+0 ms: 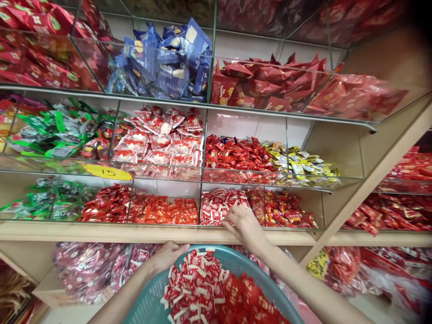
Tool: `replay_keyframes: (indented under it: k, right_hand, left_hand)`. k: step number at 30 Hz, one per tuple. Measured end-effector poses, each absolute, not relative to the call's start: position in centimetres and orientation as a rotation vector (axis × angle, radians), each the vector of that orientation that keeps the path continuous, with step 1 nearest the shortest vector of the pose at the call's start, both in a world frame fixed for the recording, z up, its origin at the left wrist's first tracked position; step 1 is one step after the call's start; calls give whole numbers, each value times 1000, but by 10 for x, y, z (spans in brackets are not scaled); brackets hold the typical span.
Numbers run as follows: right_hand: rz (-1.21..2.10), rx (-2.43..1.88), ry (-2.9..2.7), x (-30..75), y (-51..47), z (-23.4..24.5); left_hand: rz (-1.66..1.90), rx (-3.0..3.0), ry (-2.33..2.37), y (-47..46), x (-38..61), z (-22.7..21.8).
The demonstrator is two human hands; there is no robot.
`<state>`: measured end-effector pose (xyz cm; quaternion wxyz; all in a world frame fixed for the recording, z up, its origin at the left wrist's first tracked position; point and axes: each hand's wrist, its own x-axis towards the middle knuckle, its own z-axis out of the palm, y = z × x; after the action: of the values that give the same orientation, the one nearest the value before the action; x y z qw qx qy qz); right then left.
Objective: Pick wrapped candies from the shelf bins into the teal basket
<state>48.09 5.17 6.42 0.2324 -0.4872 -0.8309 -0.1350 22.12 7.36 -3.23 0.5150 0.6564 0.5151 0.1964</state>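
Note:
My left hand point(167, 257) grips the far left rim of a teal plastic basket point(148, 294), its fingers curled over the edge. Inside lie small red-and-white wrapped candies point(195, 283) on the left and orange-red candy packets point(248, 297) on the right. Beyond the basket, my right hand point(245, 227) reaches over the front of the lowest shelf, at a compartment of red-and-white wrapped candies point(221, 202). Its fingers are loosely bent and look apart, with nothing visible in them. Their tips are partly hidden, so contact with the candies cannot be made out.
Clear dividers and front panels separate the compartments. Blue packets point(172, 67) and red packets point(266, 85) fill the upper shelf. A yellow "15" tag point(107, 171) hangs at the middle shelf's edge. Bagged candies point(91, 267) sit below the wooden ledge point(101, 232); a slanted wooden post point(381, 166) stands right.

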Motion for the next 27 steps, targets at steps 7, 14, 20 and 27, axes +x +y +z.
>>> replay_keyframes:
  k: [7,14,20,27]
  right_hand:
    - [-608,-1451,-2329,517,106,54]
    - [-634,-1503,-2439,510,111,52]
    - [-647,-1569,-2436,505,114,53]
    - [-745,-1632,-2410,502,111,52]
  left_hand:
    - [470,1578,1227,67,227,-17]
    - [479,1565,1222,66,228,-14]
    - [474,1566,1220,70,225,-24]
    - [492,1527,1263,73,222,-32]
